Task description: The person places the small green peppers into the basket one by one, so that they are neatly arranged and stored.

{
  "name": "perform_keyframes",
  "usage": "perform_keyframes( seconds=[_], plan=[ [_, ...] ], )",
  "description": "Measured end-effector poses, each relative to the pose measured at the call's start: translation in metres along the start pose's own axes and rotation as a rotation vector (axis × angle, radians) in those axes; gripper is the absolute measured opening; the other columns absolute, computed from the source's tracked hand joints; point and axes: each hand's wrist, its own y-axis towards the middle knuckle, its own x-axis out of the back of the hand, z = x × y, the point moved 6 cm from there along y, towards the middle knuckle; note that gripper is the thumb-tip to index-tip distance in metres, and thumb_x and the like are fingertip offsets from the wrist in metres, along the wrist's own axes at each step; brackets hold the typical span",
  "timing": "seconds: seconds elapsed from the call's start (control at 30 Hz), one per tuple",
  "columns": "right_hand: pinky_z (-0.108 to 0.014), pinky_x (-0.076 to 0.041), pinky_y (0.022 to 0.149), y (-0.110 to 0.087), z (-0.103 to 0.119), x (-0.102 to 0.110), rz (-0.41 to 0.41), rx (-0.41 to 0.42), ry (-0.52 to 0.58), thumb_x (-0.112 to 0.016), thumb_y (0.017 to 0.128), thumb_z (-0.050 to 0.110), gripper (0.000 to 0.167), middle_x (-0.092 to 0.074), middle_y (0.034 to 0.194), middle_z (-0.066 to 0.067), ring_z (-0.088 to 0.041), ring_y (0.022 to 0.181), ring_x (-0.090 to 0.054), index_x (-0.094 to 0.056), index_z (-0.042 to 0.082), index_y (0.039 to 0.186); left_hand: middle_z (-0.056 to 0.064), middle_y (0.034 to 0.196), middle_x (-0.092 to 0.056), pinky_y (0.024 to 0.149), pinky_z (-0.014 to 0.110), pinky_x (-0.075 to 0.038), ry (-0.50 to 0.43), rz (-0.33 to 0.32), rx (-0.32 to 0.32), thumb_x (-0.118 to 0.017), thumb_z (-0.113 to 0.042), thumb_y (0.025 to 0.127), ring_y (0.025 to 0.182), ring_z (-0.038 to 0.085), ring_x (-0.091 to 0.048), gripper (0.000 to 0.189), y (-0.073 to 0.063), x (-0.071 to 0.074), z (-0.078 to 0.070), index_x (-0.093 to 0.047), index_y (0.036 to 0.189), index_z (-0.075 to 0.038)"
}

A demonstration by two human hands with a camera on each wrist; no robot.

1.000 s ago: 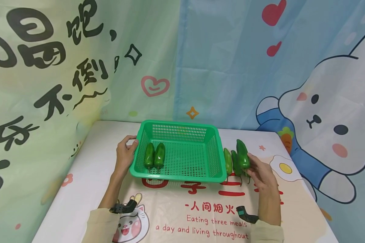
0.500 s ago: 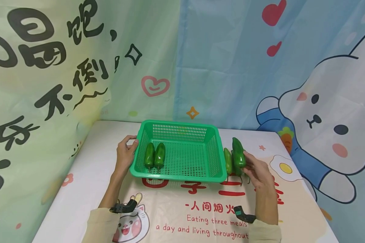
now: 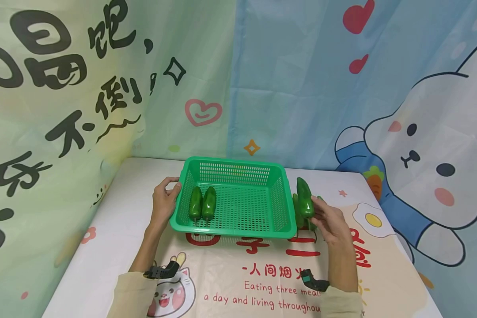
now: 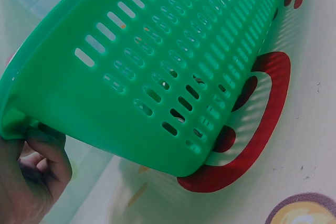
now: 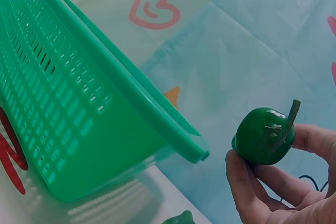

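Note:
My left hand (image 3: 164, 198) grips the left rim of a green plastic basket (image 3: 232, 232); in the left wrist view its fingers (image 4: 50, 156) curl under the rim. Two green peppers lie side by side at the left inside the basket, a left one (image 3: 195, 204) and a right one (image 3: 209, 204). Just outside the basket's right end, my right hand (image 3: 331, 223) pinches another green pepper (image 3: 304, 198). The right wrist view shows this pepper (image 5: 264, 136) stem end towards the camera, raised off the table between thumb and fingers.
More green peppers (image 3: 299, 221) lie on the table against the basket's right side, partly hidden by the held pepper and hand. A printed cloth (image 3: 238, 274) covers the table. A printed curtain (image 3: 282, 88) hangs behind it.
My right hand has moved left with the pepper, from over the loose peppers towards the basket's right rim. The left hand and the basket have stayed in place.

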Motion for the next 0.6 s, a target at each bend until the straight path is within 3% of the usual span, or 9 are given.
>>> perform_keyframes(
  seconds=[0.23,0.47,0.6],
  plan=[
    [-0.016,-0.061,0.082,0.0,-0.001,-0.008,-0.005,0.019,0.0,-0.073,0.106,0.036,0.021,-0.077,0.092,0.005,-0.008,0.086,-0.073,-0.081,0.024,0.09,0.032,0.097,-0.08,0.057,0.022,-0.058,0.011,-0.006,-0.001,-0.057,-0.024,0.115,0.06,0.004,-0.071,0.035,0.001,0.0,0.002,-0.066,0.141,-0.002],
    [-0.014,-0.059,0.075,-0.001,0.0,-0.016,0.002,0.035,-0.034,-0.072,0.107,0.037,0.023,-0.077,0.09,0.006,-0.007,0.082,-0.072,-0.082,0.026,0.089,0.032,0.096,-0.08,0.057,0.022,-0.057,0.011,-0.006,-0.003,-0.057,-0.024,0.115,0.059,0.003,-0.07,0.035,0.001,0.0,0.001,-0.066,0.14,-0.001],
    [-0.015,-0.061,0.079,-0.002,0.001,-0.021,0.021,0.054,-0.029,-0.072,0.107,0.035,0.022,-0.077,0.091,0.007,-0.007,0.084,-0.072,-0.082,0.026,0.091,0.032,0.096,-0.08,0.057,0.022,-0.057,0.013,-0.006,-0.007,-0.057,-0.024,0.115,0.059,0.005,-0.07,0.035,0.001,0.0,0.0,-0.066,0.14,-0.001]
  ],
)
